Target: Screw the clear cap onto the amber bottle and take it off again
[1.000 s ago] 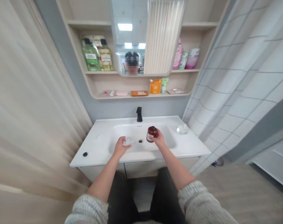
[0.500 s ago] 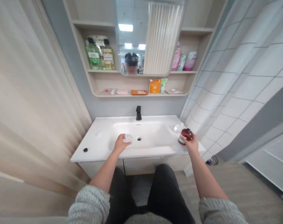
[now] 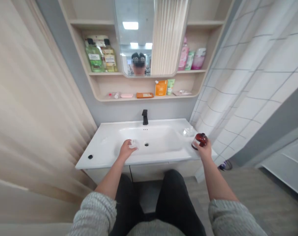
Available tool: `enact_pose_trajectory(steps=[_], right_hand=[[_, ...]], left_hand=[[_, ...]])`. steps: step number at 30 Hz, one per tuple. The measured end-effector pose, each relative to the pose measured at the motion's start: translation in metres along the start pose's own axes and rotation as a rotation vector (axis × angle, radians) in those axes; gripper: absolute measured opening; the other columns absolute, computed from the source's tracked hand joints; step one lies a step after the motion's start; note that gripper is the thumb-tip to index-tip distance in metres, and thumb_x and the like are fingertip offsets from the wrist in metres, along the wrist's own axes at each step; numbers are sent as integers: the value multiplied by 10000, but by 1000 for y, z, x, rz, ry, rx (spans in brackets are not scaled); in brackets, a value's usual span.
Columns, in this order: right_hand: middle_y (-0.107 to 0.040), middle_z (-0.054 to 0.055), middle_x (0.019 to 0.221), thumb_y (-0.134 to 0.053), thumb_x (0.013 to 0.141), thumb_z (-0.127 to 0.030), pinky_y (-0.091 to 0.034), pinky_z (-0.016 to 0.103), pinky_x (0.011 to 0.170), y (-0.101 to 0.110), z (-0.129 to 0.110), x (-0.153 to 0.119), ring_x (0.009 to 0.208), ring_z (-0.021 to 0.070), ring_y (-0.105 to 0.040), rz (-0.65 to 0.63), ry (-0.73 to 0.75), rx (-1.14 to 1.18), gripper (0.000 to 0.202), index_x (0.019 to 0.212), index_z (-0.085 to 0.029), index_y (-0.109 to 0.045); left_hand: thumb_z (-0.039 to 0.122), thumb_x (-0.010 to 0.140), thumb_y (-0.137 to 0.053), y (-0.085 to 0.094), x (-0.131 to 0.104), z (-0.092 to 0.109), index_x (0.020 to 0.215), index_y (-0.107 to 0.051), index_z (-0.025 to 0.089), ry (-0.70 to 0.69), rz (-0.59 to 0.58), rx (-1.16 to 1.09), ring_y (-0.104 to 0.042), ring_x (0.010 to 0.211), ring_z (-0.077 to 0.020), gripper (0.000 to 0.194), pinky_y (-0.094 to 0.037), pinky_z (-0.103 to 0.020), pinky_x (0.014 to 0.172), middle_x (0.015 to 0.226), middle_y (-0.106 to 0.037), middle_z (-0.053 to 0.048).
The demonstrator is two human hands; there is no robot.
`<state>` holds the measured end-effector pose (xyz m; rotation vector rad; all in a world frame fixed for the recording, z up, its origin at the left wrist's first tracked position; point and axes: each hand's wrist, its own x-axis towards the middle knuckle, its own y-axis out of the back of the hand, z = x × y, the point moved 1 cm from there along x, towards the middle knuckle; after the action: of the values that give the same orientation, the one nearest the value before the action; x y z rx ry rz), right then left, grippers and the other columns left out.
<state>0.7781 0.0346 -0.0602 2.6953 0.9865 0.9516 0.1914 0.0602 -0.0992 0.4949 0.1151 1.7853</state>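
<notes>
Over the front left part of the basin, my left hand (image 3: 125,150) is closed round a small clear container (image 3: 133,144), probably plastic or glass. My right hand (image 3: 205,151) grips an amber-brown bottle (image 3: 201,138) with a white label, tilted above the right end of the counter. The fingers hide part of that bottle. Just left of the bottle, another clear, see-through object (image 3: 188,131) rests on the counter; its kind is hard to make out. A small round black piece, cap-like (image 3: 90,157), lies on the left end of the counter.
The white washbasin (image 3: 163,155) has a black tap (image 3: 145,117) at its back and a drain (image 3: 146,144). Above hang a mirror (image 3: 139,36) and a shelf (image 3: 144,99) with bottles, tubes and an orange pouch (image 3: 161,88). Curtains (image 3: 40,98) flank both sides.
My right hand has shifted slightly right with the amber bottle, away from the clear object on the counter. The left hand stays nearly in place. The view has moved a little.
</notes>
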Motion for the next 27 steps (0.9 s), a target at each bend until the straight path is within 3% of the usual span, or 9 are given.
enact_pose_trajectory(steps=[3,6,8,11,13,16,21,24,27], right_hand=[[-569,233,1506,-799,732,-676,-518,584,1147,12,-20,-14,1347,386,-616,185,-31,9,1008,1531,-157,-470],[-602,220,1437,-699,894,-513,-507,577,1150,8,-56,-42,1334,367,-613,326,98,0,689,1460,-152,-542],[-697,168,1223,-660,939,-444,-564,542,1058,-14,-89,-65,1166,330,-682,112,254,52,428,1263,-165,-656],[-763,105,1067,-676,957,-406,-597,483,1002,-70,-139,-102,1047,282,-726,-435,444,190,234,1087,-219,-732],[-781,106,1114,-718,942,-403,-619,439,929,-111,-164,-124,1055,275,-736,-674,413,268,270,1156,-243,-757],[-744,122,1340,-861,825,-435,-628,417,875,-167,-183,-153,1138,284,-725,-930,234,375,603,1387,-285,-702],[-675,127,1465,-993,636,-458,-629,405,860,-223,-187,-182,1184,289,-693,-1144,26,537,887,1445,-320,-657],[-703,126,1386,-1008,586,-463,-633,398,849,-232,-185,-188,1123,278,-702,-1196,12,605,867,1369,-280,-683],[-723,111,1319,-1008,569,-445,-632,385,839,-230,-183,-189,1076,262,-707,-1189,7,610,813,1294,-259,-691]], left_hand=[[282,579,-1000,-1,0,2,1263,-649,211,18,6,-19,-731,1083,-245,772,-573,-402,987,1171,-733,-83],[284,581,-1003,1,-1,8,1291,-649,221,23,9,-5,-737,1111,-264,796,-565,-436,1033,1189,-743,-92],[278,598,-997,3,-3,13,1316,-632,241,10,5,-5,-735,1172,-278,806,-555,-451,1060,1227,-750,-96],[273,619,-988,5,-6,19,1325,-571,268,-17,-10,-39,-728,1219,-269,820,-561,-437,1039,1298,-757,-102],[274,615,-987,5,-7,23,1269,-535,273,-33,-35,-74,-733,1189,-250,795,-574,-415,993,1334,-756,-105],[265,595,-987,3,-9,28,1132,-505,270,-30,-90,-125,-734,1186,-251,722,-594,-387,920,1343,-757,-111],[329,647,-980,0,-14,34,1017,-518,249,-42,-204,-137,-730,1233,-275,598,-624,-419,928,1367,-741,-120],[326,674,-961,-1,-17,34,1021,-522,249,-58,-272,-142,-720,1259,-279,565,-633,-448,960,1388,-732,-120],[196,683,-868,0,-17,31,1023,-542,246,-78,-341,-157,-699,1306,-285,474,-625,-466,1004,1418,-719,-118]])
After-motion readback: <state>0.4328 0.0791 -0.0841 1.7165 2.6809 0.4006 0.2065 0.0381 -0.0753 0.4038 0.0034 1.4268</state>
